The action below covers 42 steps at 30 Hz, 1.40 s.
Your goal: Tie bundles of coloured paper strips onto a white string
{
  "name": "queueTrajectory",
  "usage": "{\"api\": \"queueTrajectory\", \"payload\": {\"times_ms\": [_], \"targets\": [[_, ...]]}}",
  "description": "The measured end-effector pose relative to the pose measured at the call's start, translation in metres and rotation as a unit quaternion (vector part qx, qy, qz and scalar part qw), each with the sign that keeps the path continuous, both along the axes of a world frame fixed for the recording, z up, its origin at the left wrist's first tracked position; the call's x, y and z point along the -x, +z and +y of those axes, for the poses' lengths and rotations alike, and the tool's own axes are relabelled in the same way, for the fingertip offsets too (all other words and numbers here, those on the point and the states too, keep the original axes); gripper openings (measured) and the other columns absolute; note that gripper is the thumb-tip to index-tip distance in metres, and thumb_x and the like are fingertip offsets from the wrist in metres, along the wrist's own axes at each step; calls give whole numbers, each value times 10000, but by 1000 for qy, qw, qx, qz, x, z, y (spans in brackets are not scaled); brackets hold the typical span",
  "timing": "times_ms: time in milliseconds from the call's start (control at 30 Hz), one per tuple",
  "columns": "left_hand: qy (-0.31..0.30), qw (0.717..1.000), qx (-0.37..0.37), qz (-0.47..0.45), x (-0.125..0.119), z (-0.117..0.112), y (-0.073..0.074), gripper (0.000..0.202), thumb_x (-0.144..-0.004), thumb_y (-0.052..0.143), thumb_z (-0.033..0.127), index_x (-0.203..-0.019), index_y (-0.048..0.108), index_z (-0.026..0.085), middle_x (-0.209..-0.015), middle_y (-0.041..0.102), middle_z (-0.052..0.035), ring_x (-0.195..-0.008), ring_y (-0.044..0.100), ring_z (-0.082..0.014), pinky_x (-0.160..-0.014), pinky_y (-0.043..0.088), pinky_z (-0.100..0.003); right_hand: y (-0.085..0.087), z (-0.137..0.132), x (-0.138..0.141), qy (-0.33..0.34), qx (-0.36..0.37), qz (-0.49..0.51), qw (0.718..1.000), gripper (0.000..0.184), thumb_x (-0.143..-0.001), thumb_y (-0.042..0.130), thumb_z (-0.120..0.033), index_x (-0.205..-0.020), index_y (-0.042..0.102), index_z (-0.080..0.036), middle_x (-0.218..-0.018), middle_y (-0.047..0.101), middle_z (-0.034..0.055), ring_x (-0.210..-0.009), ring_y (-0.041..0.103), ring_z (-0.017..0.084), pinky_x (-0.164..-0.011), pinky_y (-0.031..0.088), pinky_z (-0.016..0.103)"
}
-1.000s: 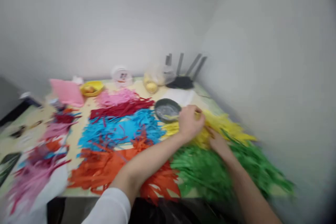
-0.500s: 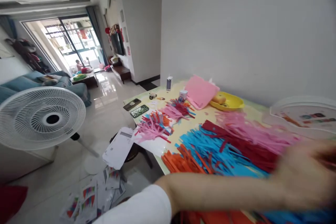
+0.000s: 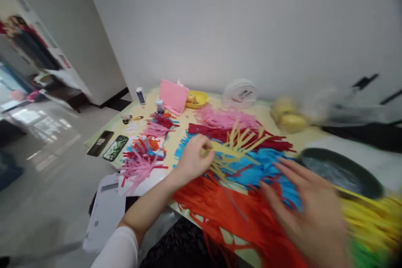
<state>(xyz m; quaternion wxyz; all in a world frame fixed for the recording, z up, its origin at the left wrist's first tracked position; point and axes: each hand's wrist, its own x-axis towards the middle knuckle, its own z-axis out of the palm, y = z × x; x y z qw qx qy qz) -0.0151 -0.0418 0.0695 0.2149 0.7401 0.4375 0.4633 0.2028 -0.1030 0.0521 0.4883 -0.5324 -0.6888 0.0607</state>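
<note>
My left hand (image 3: pixel 195 157) pinches a bunch of yellow fringed paper (image 3: pixel 240 142) at its narrow end, and the cut strips fan out to the right over the table. On the right, my right hand (image 3: pixel 314 209) is open, thumb and fingers apart, at the blue fringed paper (image 3: pixel 266 163); I cannot tell whether it touches it. Red-orange fringed paper (image 3: pixel 226 201) spreads below both hands. Behind the yellow strips lie dark red fringe (image 3: pixel 204 129) and pink fringe (image 3: pixel 224 117). Mixed-colour paper tassels (image 3: pixel 141 163) lie left of my left hand.
Two phones (image 3: pixel 115 148) rest near the table's left edge. Along the back are a pink board (image 3: pixel 173 97), a yellow dish (image 3: pixel 201 99) and a clear plastic container (image 3: pixel 240 94). At the right are a dark round tray (image 3: pixel 342 171) and yellow fringe (image 3: pixel 370 217). The wall (image 3: pixel 251 25) stands behind.
The view has swung right. My left hand has come back from the far right to the middle, now with yellow fringed paper in it. My right hand has come into view.
</note>
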Motion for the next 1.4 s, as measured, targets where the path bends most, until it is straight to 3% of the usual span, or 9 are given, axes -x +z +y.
{"api": "queueTrajectory", "payload": {"times_ms": [200, 333, 500, 700, 933, 1100, 1200, 1300, 1400], "targets": [[-101, 994, 7, 48, 11, -6, -5, 51, -791, 510, 145, -787, 495, 193, -876, 611, -57, -873, 576, -195, -828, 448, -313, -13, 45, 30, 118, -3, -149, 982, 263, -856, 505, -176, -1096, 612, -198, -1133, 682, 125, -1095, 617, 309, -1012, 431, 546], [-138, 986, 77, 48, 21, 7, -6, 211, -750, 507, 108, -938, 565, 183, -1027, 664, -70, -968, 613, -208, -880, 452, -319, -6, 47, 16, 162, 102, -107, 976, 230, -788, 489, -135, -979, 593, -209, -1042, 716, 91, -961, 675, 251, -823, 524, 381], [-180, 974, 137, 12, 14, 22, -10, 95, -797, 502, 176, -845, 584, 168, -830, 633, -19, -792, 583, -162, -731, 439, -250, 17, 34, 5, 111, 169, -35, 979, 120, -795, 508, -225, -896, 572, -209, -811, 674, 33, -695, 623, 193, -633, 460, 284], [-218, 928, 274, -125, 2, 25, -13, 243, -704, 534, 172, -942, 583, 160, -716, 549, 32, -587, 473, -98, -548, 355, -191, 15, 36, -8, 97, 207, 86, 970, 169, -777, 537, -276, -912, 611, -205, -806, 636, 21, -667, 555, 173, -592, 411, 262], [-278, 922, 249, -105, 17, 31, -4, 292, -705, 605, 172, -974, 719, 163, -1031, 690, -63, -965, 607, -201, -825, 441, -263, 1, 38, -27, 184, 234, 210, 931, 390, -625, 504, -100, -909, 733, -238, -943, 716, 20, -854, 638, 197, -722, 459, 277], [-430, 857, 282, -50, 29, 35, 13, 620, -703, 763, 465, -1253, 628, 209, -1268, 614, -112, -1165, 559, -276, -930, 442, -321, -5, 39, -29, 231, 222, 252, 913, 400, -623, 493, -49, -835, 759, -260, -903, 725, 7, -805, 648, 173, -670, 467, 255], [-395, 853, 338, -45, 19, 35, 16, 657, -731, 678, 633, -1193, 646, 166, -1063, 671, -108, -948, 615, -227, -752, 466, -273, 1, 40, -26, 272, 189, 209, 920, 386, -671, 510, -38, -842, 766, -270, -897, 723, 10, -802, 653, 169, -665, 481, 254], [-346, 863, 366, 35, 6, 36, 15, 480, -776, 658, 574, -889, 696, 109, -709, 600, -16, -611, 490, -105, -550, 347, -209, 12, 40, -30, 302, 159, 132, 931, 279, -785, 539, -105, -820, 767, -263, -899, 721, 30, -819, 660, 181, -716, 509, 283], [-337, 873, 343, 80, 2, 37, 16, 421, -785, 653, 517, -724, 643, 101, -585, 470, 37, -535, 370, -69, -503, 263, -204, 27, 40, -45, 331, 195, 4, 923, 293, -867, 565, -247, -1108, 728, -277, -1138, 698, 61, -1024, 652, 231, -876, 511, 343]]}}
